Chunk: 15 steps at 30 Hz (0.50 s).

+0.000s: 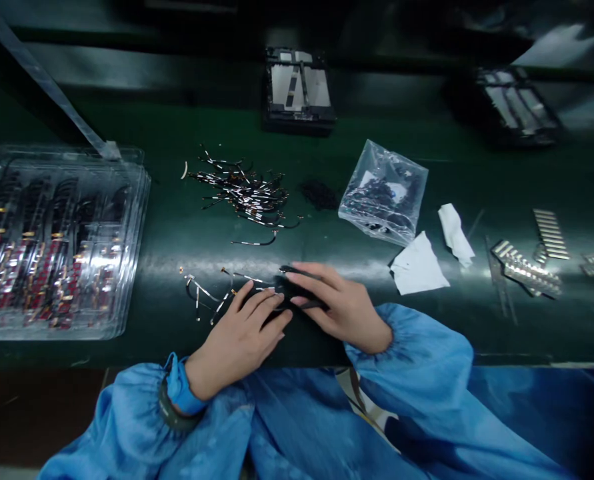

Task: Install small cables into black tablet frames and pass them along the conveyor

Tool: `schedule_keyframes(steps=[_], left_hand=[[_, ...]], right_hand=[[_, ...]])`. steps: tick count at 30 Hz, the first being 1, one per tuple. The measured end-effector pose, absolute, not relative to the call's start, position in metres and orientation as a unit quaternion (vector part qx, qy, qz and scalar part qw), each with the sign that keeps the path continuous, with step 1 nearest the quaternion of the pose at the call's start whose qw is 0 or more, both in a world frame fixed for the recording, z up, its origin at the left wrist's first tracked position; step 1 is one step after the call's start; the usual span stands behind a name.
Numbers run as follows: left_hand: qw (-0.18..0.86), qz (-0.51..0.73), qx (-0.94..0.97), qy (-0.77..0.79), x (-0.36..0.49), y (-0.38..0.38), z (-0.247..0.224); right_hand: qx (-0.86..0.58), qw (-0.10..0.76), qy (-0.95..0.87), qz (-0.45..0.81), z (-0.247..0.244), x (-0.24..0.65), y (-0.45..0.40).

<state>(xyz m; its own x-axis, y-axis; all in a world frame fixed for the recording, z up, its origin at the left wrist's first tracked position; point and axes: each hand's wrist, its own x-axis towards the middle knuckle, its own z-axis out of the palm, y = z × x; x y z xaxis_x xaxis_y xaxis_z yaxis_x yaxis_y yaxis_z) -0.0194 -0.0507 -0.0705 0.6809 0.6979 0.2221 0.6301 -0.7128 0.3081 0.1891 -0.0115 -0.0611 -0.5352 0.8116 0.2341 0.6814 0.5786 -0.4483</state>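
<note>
Near the table's front edge, my left hand [244,337] lies palm down with its fingers close together and their tips at a dark black part [299,288]. My right hand [339,303] comes in from the other side, its thumb and fingers closed on that part; the fingers hide most of it, so its exact kind does not show. Several short black cables [209,293] with white bands and small gold-coloured ends lie loose just left of and beneath my left fingers. Farther back is a tangled pile of the same kind of cables [247,190], with a single cable [257,242] in front.
Clear plastic trays [139,220] filled with cables stand at left. A clear bag [384,193] of small black parts lies right of a small black heap [319,193]. White papers [419,267] and metal strips [529,270] lie at right. Stacked black frames [299,93] stand behind.
</note>
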Motion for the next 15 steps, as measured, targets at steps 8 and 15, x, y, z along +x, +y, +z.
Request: schedule_keyframes(steps=[8,15], left_hand=[[0.031,0.192,0.864,0.465,-0.038,-0.045,-0.066],[0.012,0.151,0.845,0.512,-0.054,-0.039,-0.068]], right_hand=[[-0.336,0.127,-0.928,0.102,-0.074,0.205,0.006],[-0.379,0.174,-0.907,0.051,-0.080,0.193,0.064]])
